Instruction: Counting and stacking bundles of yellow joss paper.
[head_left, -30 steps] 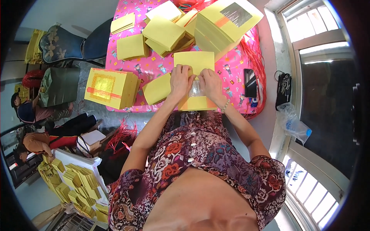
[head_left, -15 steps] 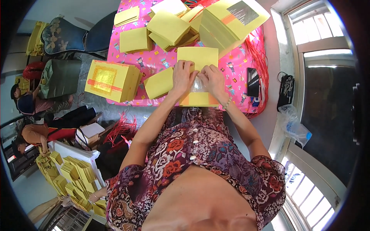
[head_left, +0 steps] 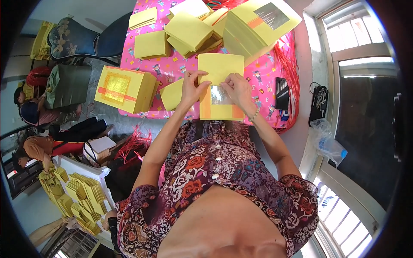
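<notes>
A yellow paper sheet [head_left: 221,64] lies at the table's near edge, overlapping a lower yellow panel with a silver foil square [head_left: 220,95] and orange bands. My left hand [head_left: 193,89] is closed at the left of the seam between them, its fingers curled and thumb on the paper. At the seam's right part my right hand [head_left: 238,91], a beaded bracelet on its wrist, pinches the paper and covers part of the foil. Left of my left hand lies another yellow paper piece [head_left: 171,95], partly hidden by that hand.
Yellow stacks [head_left: 189,30] and a large yellow sheet with foil [head_left: 271,17] cover the far side of the pink patterned tablecloth [head_left: 180,69]. A thick yellow stack [head_left: 124,90] stands at the left. A phone [head_left: 282,93] and red strands [head_left: 292,73] lie right. People work at left.
My hands have drawn apart along the seam, the left one moving left. More of the silver foil shows between them.
</notes>
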### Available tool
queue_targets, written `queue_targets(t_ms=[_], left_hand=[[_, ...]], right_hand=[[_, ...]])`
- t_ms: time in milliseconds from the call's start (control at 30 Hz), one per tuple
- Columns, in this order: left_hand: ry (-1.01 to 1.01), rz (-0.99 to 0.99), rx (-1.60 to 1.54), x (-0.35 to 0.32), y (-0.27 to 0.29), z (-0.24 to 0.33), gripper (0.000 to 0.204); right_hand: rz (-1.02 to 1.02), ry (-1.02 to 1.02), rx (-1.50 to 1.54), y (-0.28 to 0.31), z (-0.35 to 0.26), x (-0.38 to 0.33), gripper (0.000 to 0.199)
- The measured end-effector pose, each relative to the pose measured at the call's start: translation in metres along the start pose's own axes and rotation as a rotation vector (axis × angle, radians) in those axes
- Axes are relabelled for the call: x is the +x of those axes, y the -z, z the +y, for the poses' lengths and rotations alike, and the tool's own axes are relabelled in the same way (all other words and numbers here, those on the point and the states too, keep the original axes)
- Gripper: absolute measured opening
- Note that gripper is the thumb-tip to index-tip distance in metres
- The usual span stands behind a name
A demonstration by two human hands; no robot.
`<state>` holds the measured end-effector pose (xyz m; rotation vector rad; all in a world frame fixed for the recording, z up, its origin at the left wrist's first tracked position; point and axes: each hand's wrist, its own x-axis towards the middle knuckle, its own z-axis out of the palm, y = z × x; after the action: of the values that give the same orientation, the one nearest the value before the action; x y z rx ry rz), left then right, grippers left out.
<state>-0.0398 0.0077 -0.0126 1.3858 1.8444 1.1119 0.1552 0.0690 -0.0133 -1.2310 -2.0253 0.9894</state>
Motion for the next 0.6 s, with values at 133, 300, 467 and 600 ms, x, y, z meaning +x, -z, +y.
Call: queue_targets(t_ms=[133, 300, 467, 600], left_hand=[[0.151, -0.176, -0.295, 0.013, 0.009, -0.044, 0.030], [0.114, -0.237, -0.414, 0.015, 0.013, -0.044, 0.028], [0.168, -0.272, -0.450, 0.016, 0.014, -0.051, 0.031], [0.343, -0.187, -0.623, 0.011, 0.011, -0.037, 0.033]], right_hand=[[0.041, 0.100, -0.077, -0.004, 0.002, 0.000, 0.021], [0.070, 0.176, -0.144, -0.004, 0.006, 0.002, 0.023], [-0.025, 0.202, -0.166, 0.008, 0.000, 0.001, 0.035], [-0.009, 0.352, -0.286, 0.010, 0.006, 0.001, 0.048]])
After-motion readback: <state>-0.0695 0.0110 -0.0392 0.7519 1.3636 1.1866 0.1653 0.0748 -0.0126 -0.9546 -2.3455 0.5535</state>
